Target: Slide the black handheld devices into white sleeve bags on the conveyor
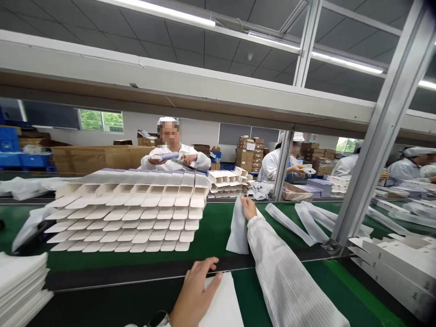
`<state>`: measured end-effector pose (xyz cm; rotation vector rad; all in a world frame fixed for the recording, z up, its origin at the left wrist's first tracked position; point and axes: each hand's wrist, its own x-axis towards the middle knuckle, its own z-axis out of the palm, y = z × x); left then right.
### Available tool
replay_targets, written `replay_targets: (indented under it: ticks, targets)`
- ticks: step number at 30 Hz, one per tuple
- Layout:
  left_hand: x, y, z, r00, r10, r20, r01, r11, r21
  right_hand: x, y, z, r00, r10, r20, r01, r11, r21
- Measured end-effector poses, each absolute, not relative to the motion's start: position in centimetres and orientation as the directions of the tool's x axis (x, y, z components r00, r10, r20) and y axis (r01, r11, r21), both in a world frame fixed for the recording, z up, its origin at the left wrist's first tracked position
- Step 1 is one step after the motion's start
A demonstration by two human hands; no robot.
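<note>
My right hand (pixel 249 208) reaches forward over the green belt, fingers closed on the top of a thin, whitish translucent sleeve (pixel 237 229). The sleeve hangs down from the grip toward the near edge of the belt. Closer to me, my left hand (pixel 195 290) is open, its thumb and fingers apart. It rests at the edge of a flat white sheet (pixel 226 304), partly covering it; whether it presses on the sheet I cannot tell.
Open white boxes (pixel 132 218) are stacked in rows at left. A pile of white sheets (pixel 22 288) lies front left. More translucent sleeves (pixel 289 222) are on the belt at right, by a metal post (pixel 378 122). White cartons (pixel 398 272) stand front right. A co-worker (pixel 175 154) sits opposite.
</note>
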<state>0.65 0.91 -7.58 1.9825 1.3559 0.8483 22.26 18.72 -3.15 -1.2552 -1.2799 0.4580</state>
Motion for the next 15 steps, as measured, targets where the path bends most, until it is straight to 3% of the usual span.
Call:
replay_targets:
  ticks: [5, 10, 12, 15]
  targets:
    - [1.1, 1.1, -7.2, 0.372, 0.914, 0.163, 0.657, -0.384, 0.649, 21.4, 18.1, -5.1, 0.312, 0.808, 0.501, 0.428, 0.351, -0.833]
    - [1.3, 1.5, -6.8, 0.329, 0.923, 0.199, 0.637, -0.373, 0.675, 20.3, 11.8, -5.5, 0.216, 0.85, 0.48, 0.358, 0.388, -0.849]
    - [1.0, 1.0, -6.8, 0.235, 0.948, 0.214, 0.596, -0.314, 0.739, 19.7, 7.5, -6.2, 0.163, 0.902, 0.399, 0.244, 0.355, -0.902]
    - [0.3, -0.8, -7.7, 0.01, 0.996, 0.092, 0.508, -0.084, 0.857, 19.2, 0.4, -8.3, 0.107, 0.988, 0.115, 0.061, 0.109, -0.992]
